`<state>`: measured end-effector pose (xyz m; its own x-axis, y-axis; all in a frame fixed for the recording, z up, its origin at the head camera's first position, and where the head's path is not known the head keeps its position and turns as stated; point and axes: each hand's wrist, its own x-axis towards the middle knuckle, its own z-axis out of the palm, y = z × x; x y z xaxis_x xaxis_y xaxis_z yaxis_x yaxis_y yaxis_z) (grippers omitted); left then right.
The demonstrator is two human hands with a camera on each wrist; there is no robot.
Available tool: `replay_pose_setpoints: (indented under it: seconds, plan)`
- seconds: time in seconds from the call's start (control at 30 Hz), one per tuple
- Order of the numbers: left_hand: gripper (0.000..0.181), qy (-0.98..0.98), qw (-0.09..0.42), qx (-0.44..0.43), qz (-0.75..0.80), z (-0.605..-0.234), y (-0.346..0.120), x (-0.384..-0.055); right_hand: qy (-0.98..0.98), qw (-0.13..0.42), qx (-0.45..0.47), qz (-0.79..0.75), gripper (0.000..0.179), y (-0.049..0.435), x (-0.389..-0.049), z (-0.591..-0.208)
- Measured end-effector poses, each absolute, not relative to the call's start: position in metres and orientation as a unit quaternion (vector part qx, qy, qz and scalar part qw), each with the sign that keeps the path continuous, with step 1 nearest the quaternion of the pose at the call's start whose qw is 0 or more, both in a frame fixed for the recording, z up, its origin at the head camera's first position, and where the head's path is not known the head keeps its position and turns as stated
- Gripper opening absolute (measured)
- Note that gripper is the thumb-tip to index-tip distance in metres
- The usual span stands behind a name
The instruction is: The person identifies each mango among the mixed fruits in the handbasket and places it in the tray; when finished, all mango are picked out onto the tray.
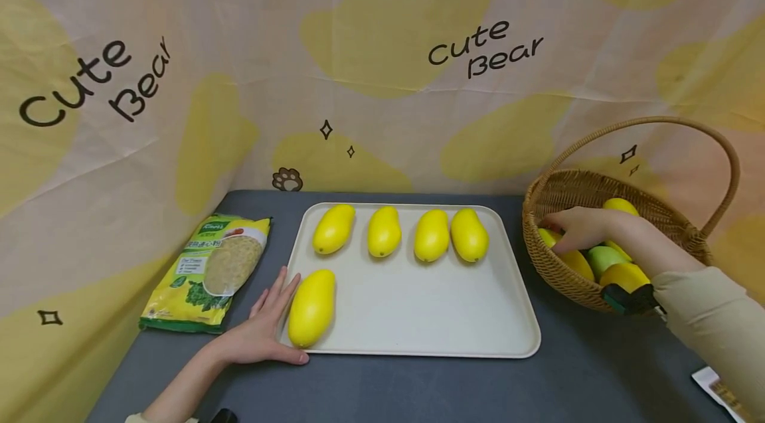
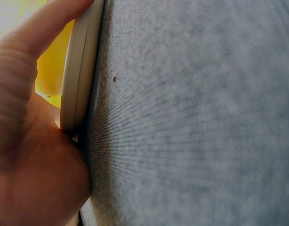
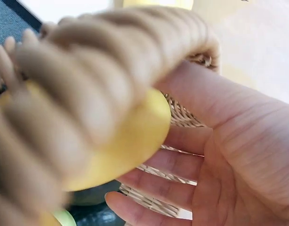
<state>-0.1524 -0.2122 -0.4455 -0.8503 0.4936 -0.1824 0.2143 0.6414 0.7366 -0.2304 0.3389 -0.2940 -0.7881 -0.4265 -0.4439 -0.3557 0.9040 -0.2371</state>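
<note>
My left hand (image 1: 259,333) rests at the near left corner of a white tray (image 1: 412,310), its fingers straight along the left rim and the thumb by the front edge. Right beside it, a yellow mango (image 1: 312,308) lies on the tray. Along the tray's back sit several more, among them a mango (image 1: 333,229) at the left and one (image 1: 469,235) at the right. My right hand (image 1: 576,227) is inside a wicker basket (image 1: 550,273), thumb and fingers on either side of a yellow mango (image 3: 140,136). The rim partly hides that mango in the right wrist view.
Other yellow fruit (image 1: 624,275) and a green fruit (image 1: 602,260) lie in the basket, under its tall arched handle (image 1: 675,121). A yellow Knorr bag (image 1: 209,270) lies left of the tray. At the near right is a white-edged flat object (image 1: 717,386). A printed cloth hangs behind.
</note>
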Motion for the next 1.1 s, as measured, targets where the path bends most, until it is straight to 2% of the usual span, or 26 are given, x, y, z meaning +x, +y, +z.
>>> replay_pose_setpoints:
  seconds: [0.3,0.77,1.1]
  plan:
    - [0.128,0.886,0.193,0.197,0.374,-0.445,-0.211,-0.151,0.953,0.211,-0.204,-0.074,0.068,0.339,-0.226,-0.292]
    - [0.128,0.89,0.187,0.195,0.367,-0.446,-0.212,-0.151,0.976,0.065,-0.167,-0.121,0.075,0.359,-0.198,-0.266]
    - [0.127,0.892,0.191,0.192,0.363,-0.446,-0.211,-0.154,0.956,0.005,-0.089,-0.278,0.081,0.354,-0.168,-0.253]
